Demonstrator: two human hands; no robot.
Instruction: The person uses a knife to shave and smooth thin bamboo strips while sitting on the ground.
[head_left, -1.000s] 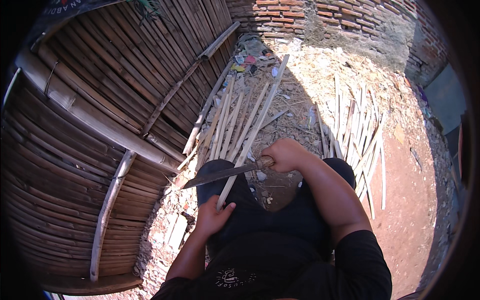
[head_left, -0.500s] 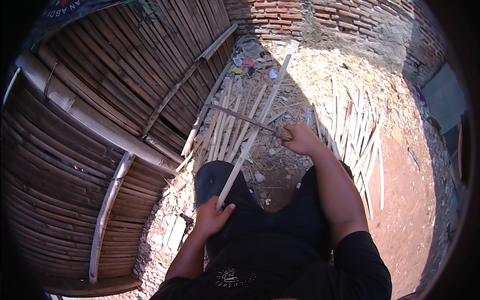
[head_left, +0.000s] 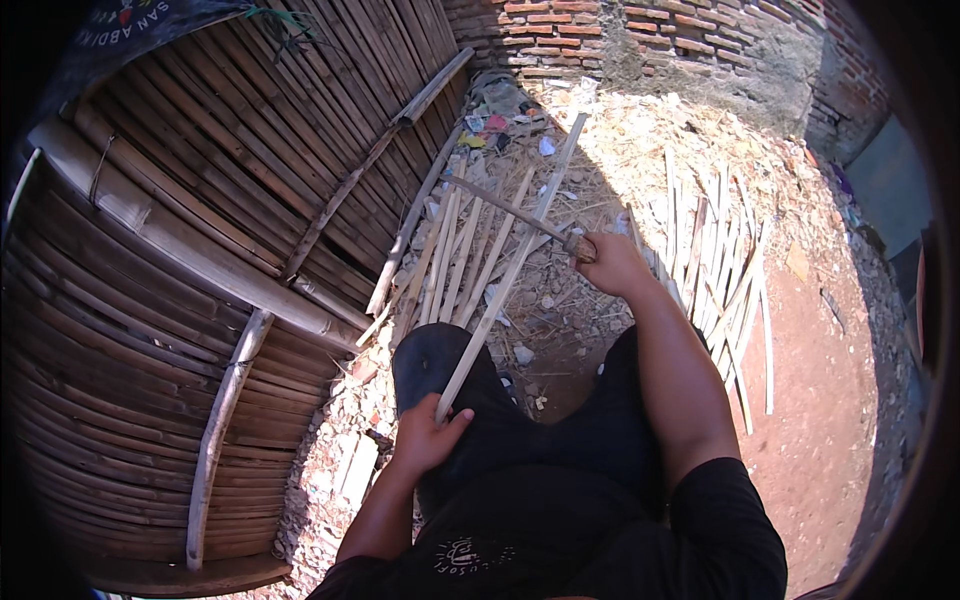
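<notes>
My left hand (head_left: 424,437) grips the near end of a long pale bamboo strip (head_left: 476,348), which runs from my thigh (head_left: 430,365) forward and slightly right over the rubble ground. My right hand (head_left: 609,264) is closed on the wooden handle of a long-bladed knife (head_left: 512,210). The blade points forward-left and lies across the upper part of the strip; whether it touches is unclear. Loose strips (head_left: 447,253) lie beside the held one, and a second heap of strips (head_left: 699,262) lies at my right.
A slatted bamboo wall (head_left: 150,330) with crosspoles fills the left side. A brick and plaster wall (head_left: 690,45) stands at the back. Stones, straw, scraps (head_left: 497,123) and bare reddish earth (head_left: 810,400) cover the ground. A grey panel (head_left: 885,190) leans at the far right.
My right hand and knife have moved forward and to the right along the strip, away from my left thigh, and the blade now angles forward-left. My left hand has barely moved.
</notes>
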